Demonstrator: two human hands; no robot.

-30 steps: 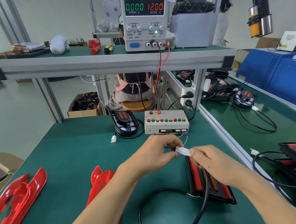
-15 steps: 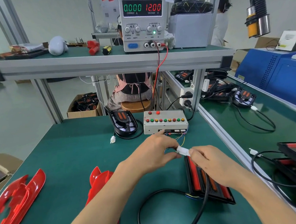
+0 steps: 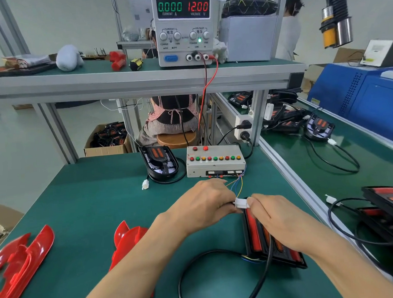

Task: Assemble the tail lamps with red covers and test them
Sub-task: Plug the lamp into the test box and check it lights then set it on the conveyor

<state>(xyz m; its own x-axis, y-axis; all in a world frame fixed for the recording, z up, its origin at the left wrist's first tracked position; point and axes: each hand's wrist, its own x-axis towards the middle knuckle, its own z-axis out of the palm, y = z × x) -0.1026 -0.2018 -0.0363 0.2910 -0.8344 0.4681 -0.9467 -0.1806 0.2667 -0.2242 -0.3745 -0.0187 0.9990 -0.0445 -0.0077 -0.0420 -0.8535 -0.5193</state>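
My left hand [image 3: 206, 206] and my right hand [image 3: 277, 217] meet at a white plug connector [image 3: 240, 203] and pinch it from both sides. Thin coloured wires [image 3: 237, 185] run from it to the grey test box [image 3: 215, 161] with its row of coloured buttons. Under my right hand lies a black tail lamp [image 3: 260, 239] with red strips, its black cable [image 3: 198, 260] looping toward me. One red cover [image 3: 127, 239] lies by my left forearm, partly hidden. More red covers [image 3: 17, 266] sit at the left edge.
A power supply [image 3: 184, 26] on the upper shelf reads 0.000 A and 12.00 V. Another black lamp [image 3: 160, 161] with a loose white plug [image 3: 145, 184] sits left of the test box. Further lamps [image 3: 390, 207] and cables crowd the right bench. A person sits behind the table.
My hands stay together on the white connector and have drifted slightly toward the test box. The supply reading is unchanged.
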